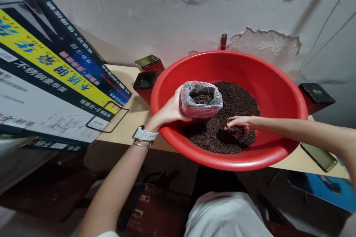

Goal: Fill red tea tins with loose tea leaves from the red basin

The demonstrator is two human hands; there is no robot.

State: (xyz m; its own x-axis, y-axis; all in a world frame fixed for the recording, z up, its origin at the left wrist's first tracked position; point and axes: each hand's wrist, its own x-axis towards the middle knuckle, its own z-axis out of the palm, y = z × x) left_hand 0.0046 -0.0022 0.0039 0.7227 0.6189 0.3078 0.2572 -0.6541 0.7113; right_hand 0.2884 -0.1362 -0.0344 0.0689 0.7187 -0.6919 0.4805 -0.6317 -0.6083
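Observation:
My left hand is closed round the side of a red tin. A clear plastic bag lines the tin and folds out over its rim, with some dark tea leaves inside. The tin is held upright over the left part of a big red basin. A heap of dark loose tea leaves lies in the basin. My right hand is down in the heap at the right, its fingers curled round some leaves and partly hidden by them.
Two open tins stand left of the basin, and another tin stands at its right. A tin lid lies on the narrow table. A large printed carton leans at the left. Behind is a peeling wall.

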